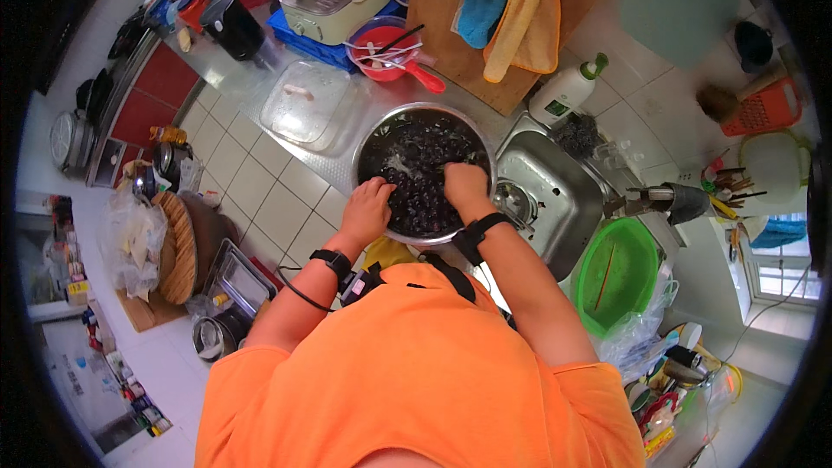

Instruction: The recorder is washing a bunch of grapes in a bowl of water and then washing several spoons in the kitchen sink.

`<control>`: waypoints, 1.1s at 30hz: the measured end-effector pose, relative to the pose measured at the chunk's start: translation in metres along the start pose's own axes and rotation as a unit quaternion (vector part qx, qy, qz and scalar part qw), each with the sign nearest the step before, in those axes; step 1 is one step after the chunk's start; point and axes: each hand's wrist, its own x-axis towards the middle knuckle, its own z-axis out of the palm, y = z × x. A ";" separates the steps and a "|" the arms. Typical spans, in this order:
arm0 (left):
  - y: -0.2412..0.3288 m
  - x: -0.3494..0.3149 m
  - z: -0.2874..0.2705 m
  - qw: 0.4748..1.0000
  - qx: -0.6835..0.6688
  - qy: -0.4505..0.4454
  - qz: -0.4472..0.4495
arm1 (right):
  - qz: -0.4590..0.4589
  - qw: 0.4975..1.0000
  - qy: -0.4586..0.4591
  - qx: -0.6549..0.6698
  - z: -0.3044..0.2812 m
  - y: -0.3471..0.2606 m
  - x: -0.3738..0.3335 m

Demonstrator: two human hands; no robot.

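A round steel basin (362, 143) stands on the metal counter, at the left edge of the sink. It holds water and many small, dark, shiny pieces (425, 152) whose kind I cannot make out. My left hand (369, 208) grips the basin's near-left rim, its fingers bent over the edge. Inside the basin, toward its right wall, my right hand (466, 186) is closed like a fist among the dark pieces. Whatever its fingers hold is hidden. Both wrists wear black straps.
Right of the basin lies the steel sink (563, 199), with a green tub (617, 277) beyond. A white pump bottle (563, 95) stands behind the sink. Farther back are a red colander (386, 52) with utensils and a clear lidded container (303, 104).
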 end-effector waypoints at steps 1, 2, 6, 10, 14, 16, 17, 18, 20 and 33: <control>0.000 -0.001 0.001 1.000 0.007 0.010 0.003 | -0.066 0.997 0.019 0.032 0.003 -0.008 -0.002; -0.001 -0.001 0.001 1.000 0.009 0.011 -0.002 | -0.099 0.995 0.000 0.024 0.002 -0.007 -0.002; -0.004 -0.003 0.003 1.000 0.017 -0.008 -0.008 | -0.036 0.996 -0.078 -0.039 -0.024 0.004 0.007; -0.005 0.000 0.006 0.999 0.011 -0.031 -0.022 | -0.034 0.999 -0.013 -0.006 0.001 0.000 0.003; -0.010 0.000 0.004 0.999 0.017 -0.033 -0.018 | -0.085 0.994 -0.075 -0.002 -0.010 -0.001 0.005; -0.009 0.004 -0.001 0.996 0.017 -0.086 -0.016 | -0.017 0.996 -0.078 -0.035 -0.026 -0.001 0.009; -0.009 0.007 0.000 0.996 0.015 -0.086 -0.014 | -0.015 0.996 -0.078 -0.036 -0.027 -0.003 0.011; -0.009 0.012 0.000 0.996 0.027 -0.085 -0.016 | 0.004 0.998 -0.054 -0.034 -0.027 -0.006 0.014; -0.007 0.020 0.004 0.995 0.036 -0.088 -0.013 | -0.010 0.999 -0.020 -0.030 -0.014 -0.010 0.011; -0.043 0.055 0.061 0.988 0.141 -0.064 0.003 | -0.029 0.998 -0.064 0.000 0.004 -0.006 0.000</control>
